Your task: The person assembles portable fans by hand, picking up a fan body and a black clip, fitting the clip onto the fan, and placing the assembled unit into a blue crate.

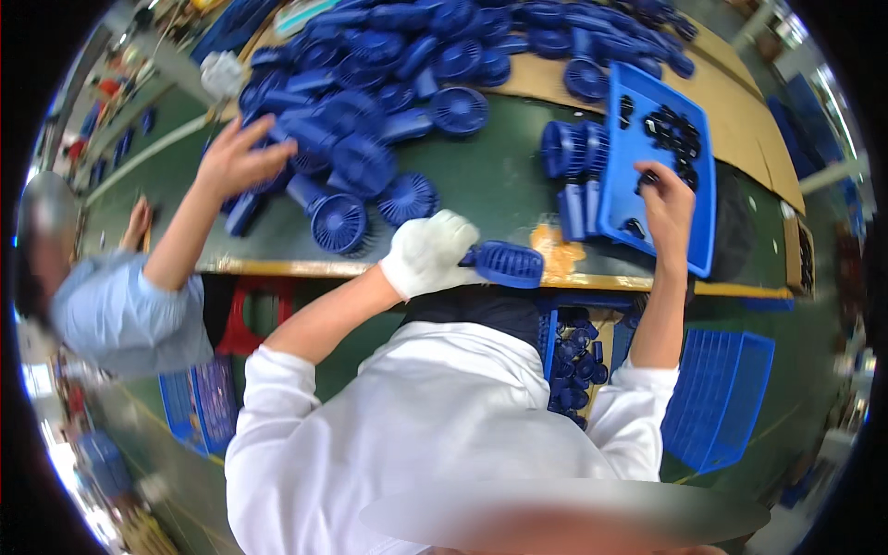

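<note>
My left hand [430,253], in a white glove, is closed around a blue handheld fan [511,265] at the table's near edge. The fan's round slatted head points right; the glove hides most of its handle. Over on the right, my bare right hand [670,205] reaches over a blue tray [707,208]. Thumb and fingers pinch a small black part [647,178], whose exact kind I cannot make out. More small black parts [672,132] lie scattered in the tray.
A large heap of blue fans [356,116] covers the far left of the green table [499,199]. Several fans [575,153] stand beside the tray. A co-worker's hand [242,159] reaches toward the heap. Below the edge are a crate of dark round parts [575,365] and a blue crate [717,398].
</note>
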The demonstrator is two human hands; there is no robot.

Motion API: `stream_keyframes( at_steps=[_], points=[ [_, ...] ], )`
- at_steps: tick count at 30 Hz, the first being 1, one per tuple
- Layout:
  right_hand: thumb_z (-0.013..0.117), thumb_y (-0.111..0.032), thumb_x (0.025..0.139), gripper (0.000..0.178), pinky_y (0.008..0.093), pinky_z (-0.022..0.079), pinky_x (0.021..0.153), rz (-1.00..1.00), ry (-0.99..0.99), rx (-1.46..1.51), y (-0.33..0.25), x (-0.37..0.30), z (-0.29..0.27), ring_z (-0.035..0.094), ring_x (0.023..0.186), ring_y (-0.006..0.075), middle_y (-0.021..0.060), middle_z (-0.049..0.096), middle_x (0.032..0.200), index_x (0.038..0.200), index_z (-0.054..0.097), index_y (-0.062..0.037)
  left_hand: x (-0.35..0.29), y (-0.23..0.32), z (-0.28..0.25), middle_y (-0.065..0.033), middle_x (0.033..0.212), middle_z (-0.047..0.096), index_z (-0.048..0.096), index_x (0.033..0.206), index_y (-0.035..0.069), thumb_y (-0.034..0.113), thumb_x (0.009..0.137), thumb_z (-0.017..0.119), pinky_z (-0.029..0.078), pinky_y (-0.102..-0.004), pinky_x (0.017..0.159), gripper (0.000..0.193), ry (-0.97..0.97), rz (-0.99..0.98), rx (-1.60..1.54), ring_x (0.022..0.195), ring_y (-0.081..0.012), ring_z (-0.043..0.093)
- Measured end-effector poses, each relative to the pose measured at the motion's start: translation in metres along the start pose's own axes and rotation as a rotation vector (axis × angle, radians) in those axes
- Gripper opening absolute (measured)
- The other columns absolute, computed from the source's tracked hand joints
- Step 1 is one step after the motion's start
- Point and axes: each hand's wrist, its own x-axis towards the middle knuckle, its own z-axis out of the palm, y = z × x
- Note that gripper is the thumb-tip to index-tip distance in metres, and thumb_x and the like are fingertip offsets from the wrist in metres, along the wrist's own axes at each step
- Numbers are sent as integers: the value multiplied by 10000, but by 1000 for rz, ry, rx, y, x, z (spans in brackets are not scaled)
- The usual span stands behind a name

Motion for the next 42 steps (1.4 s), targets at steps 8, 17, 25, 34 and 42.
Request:
stream_keyframes(
  at_steps=[8,17,25,34,42],
  points=[
    [690,84,797,302,217,473,575,284,228,653,-58,-97,60,569,646,84,58,645,838,1092,628,83,-6,-4,3,-81,711,613,610,670,99,477,678,748,497,-398,538,402,-132,-19,13,692,-268,632],
    [694,15,851,315,306,566,591,250,109,1005,-109,-124,99,658,704,222,142,637,996,1141,598,94,-2,16,8,-70,715,645,698,905,-5,342,829,685,487,-286,658,356,322,-711,-1072,690,-85,582],
    [711,63,814,218,283,618,591,302,-123,1129,-141,-121,126,672,761,207,121,527,1079,1002,626,135,0,35,-11,-113,798,675,655,946,-16,318,894,570,503,-297,701,349,362,-702,-1169,750,-147,647],
    [604,-156,967,343,195,374,479,337,15,1012,-126,-127,149,465,620,73,21,512,813,691,590,47,5,31,-12,-153,732,678,720,807,80,391,732,714,526,-350,579,320,232,-575,-580,672,-315,674],
    [369,-470,1029,551,358,471,904,387,-131,946,-100,-131,169,585,1069,197,105,628,1156,1250,550,1,3,27,-9,-129,672,669,692,825,-25,355,823,660,485,-318,597,381,162,-635,-730,605,-152,619]
  ],
)
